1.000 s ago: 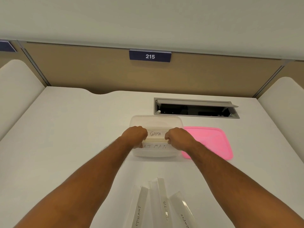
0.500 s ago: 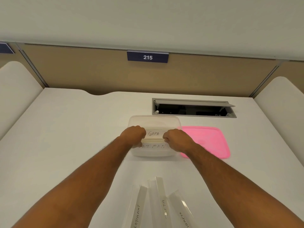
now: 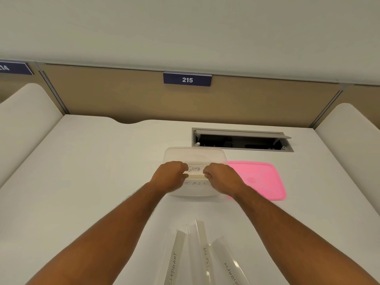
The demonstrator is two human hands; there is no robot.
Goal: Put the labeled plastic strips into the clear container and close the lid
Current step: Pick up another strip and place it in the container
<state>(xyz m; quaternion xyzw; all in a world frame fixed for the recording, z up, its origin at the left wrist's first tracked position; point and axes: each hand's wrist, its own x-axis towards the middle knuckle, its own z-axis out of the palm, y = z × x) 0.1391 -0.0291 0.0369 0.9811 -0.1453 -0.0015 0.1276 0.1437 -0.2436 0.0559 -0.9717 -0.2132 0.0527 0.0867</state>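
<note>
On the white bench (image 3: 86, 182) stands the clear container (image 3: 194, 155), the pink lid (image 3: 261, 179) just beside it. The left hand (image 3: 169, 177) and right hand (image 3: 221, 177) each pinch one end of the "GAMA" strip (image 3: 195, 169) over the container. Three strips (image 3: 197, 258) lie nearer.

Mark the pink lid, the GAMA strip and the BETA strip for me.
pink lid (image 3: 261, 179): head view, middle of its top face.
GAMA strip (image 3: 195, 169): head view, on the written label between the hands.
BETA strip (image 3: 207, 260): head view, on the written label.
</note>
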